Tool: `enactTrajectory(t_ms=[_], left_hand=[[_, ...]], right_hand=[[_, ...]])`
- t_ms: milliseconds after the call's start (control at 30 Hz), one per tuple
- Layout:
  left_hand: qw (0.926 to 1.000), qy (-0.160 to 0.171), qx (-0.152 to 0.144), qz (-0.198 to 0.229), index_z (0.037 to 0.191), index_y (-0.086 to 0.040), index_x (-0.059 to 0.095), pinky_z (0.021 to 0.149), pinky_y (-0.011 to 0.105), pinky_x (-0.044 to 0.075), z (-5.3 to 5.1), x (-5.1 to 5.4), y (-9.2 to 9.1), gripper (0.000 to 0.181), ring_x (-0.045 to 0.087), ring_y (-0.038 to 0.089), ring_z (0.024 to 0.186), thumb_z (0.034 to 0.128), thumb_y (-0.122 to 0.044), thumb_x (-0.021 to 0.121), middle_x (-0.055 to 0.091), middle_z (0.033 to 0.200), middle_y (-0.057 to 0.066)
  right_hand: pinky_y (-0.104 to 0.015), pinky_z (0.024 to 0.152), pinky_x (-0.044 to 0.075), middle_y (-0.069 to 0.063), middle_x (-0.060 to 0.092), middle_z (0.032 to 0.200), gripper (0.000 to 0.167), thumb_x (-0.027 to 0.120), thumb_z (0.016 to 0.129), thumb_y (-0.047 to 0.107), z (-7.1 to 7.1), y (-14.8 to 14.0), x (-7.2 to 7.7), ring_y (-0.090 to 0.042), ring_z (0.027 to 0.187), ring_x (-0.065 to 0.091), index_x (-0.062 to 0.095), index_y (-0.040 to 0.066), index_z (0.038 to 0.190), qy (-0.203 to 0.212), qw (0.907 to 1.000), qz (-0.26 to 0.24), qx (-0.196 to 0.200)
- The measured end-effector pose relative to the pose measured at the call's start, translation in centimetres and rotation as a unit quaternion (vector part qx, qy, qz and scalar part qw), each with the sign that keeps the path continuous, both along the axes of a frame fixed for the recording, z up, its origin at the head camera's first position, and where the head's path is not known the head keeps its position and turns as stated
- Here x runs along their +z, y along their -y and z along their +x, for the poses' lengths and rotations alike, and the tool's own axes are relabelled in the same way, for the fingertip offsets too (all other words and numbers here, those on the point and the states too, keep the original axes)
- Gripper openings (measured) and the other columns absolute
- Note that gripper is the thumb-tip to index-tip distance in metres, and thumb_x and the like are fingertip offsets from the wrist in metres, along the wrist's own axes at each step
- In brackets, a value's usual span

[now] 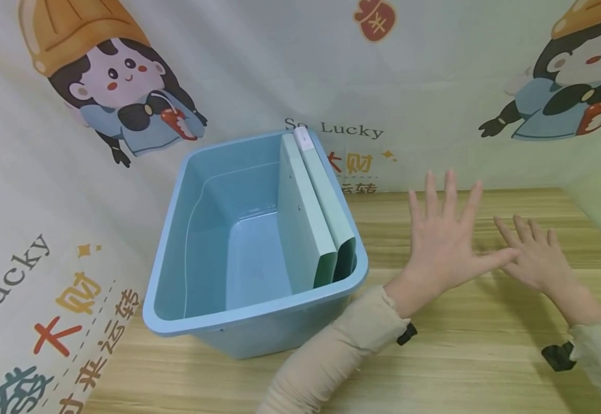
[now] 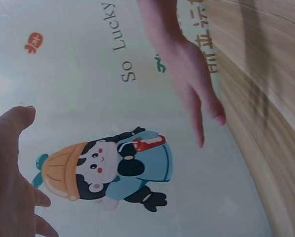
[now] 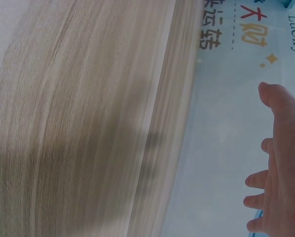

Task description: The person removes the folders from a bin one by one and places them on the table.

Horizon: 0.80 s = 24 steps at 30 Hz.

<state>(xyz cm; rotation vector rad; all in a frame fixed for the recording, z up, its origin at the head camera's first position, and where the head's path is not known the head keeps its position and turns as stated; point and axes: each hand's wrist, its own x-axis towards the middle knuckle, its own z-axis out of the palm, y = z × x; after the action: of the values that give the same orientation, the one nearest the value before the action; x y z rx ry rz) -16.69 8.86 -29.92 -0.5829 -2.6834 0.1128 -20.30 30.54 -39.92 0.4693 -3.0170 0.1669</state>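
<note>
My left hand (image 1: 442, 247) is raised over the wooden table to the right of a blue plastic bin (image 1: 197, 328). Its fingers are spread and it holds nothing. Beside it on the right is my right hand (image 1: 535, 256), fingers extended, also with nothing in it. In the head view the left thumb overlaps the edge of the right hand; whether they touch I cannot tell. Two mint-green binders (image 1: 300, 224) stand on edge side by side inside the bin, along its right wall. The rear end of the right one carries a white label (image 1: 304, 139).
A wood-grain table (image 1: 461, 368) lies under the bin and hands. Behind and to the left hangs a pale printed cloth (image 1: 243, 63) with cartoon figures and lettering. Dark wrist-camera pieces (image 1: 559, 356) sit at both sleeves.
</note>
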Motion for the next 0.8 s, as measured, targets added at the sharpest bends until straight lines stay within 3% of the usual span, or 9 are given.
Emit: enactTrajectory(t_ms=[200, 467, 633, 800], left_hand=[[0.9997, 0.010, 0.021, -0.002, 0.146, -0.025, 0.001, 0.106, 0.054, 0.008, 1.2, 1.6, 1.3, 0.102, -0.004, 0.036, 0.137, 0.0673, -0.087, 0.022, 0.000, 0.151, 0.012], [0.9967, 0.048, 0.057, 0.034, 0.145, -0.027, -0.008, 0.106, 0.053, -0.001, 3.8, 3.5, 4.0, 0.103, -0.018, 0.035, 0.134, 0.0672, -0.087, 0.023, -0.013, 0.150, 0.011], [0.9934, 0.052, 0.079, 0.066, 0.145, -0.025, -0.007, 0.106, 0.052, 0.000, 5.7, 3.8, 6.6, 0.105, -0.023, 0.035, 0.133, 0.0676, -0.086, 0.027, -0.015, 0.149, 0.011], [0.9918, 0.029, 0.087, 0.089, 0.147, -0.022, 0.006, 0.106, 0.054, 0.007, 7.1, 3.8, 9.4, 0.105, -0.011, 0.036, 0.136, 0.0671, -0.084, 0.036, -0.005, 0.151, 0.013]], right_hand=[[-0.071, 0.093, 0.008, -0.040, 0.013, 0.138, 0.077, 0.034, 0.093, 0.051, 0.0, 0.1, 0.2, -0.061, 0.121, 0.013, -0.001, 0.007, 0.145, 0.001, 0.9999, 0.010, 0.001], [-0.070, 0.093, 0.010, -0.039, 0.017, 0.137, 0.080, 0.039, 0.090, 0.055, 0.1, 0.2, 0.6, -0.059, 0.121, 0.016, 0.005, 0.007, 0.145, -0.019, 0.9998, -0.001, -0.007], [-0.069, 0.094, 0.010, -0.038, 0.018, 0.137, 0.079, 0.041, 0.090, 0.052, 0.3, 0.3, 0.9, -0.057, 0.123, 0.017, 0.010, 0.003, 0.144, -0.017, 0.9996, -0.015, -0.019], [-0.067, 0.094, 0.013, -0.038, 0.020, 0.137, 0.080, 0.040, 0.090, 0.053, 0.3, 0.4, 1.0, -0.056, 0.123, 0.019, 0.007, 0.004, 0.145, -0.025, 0.9995, -0.008, -0.016]])
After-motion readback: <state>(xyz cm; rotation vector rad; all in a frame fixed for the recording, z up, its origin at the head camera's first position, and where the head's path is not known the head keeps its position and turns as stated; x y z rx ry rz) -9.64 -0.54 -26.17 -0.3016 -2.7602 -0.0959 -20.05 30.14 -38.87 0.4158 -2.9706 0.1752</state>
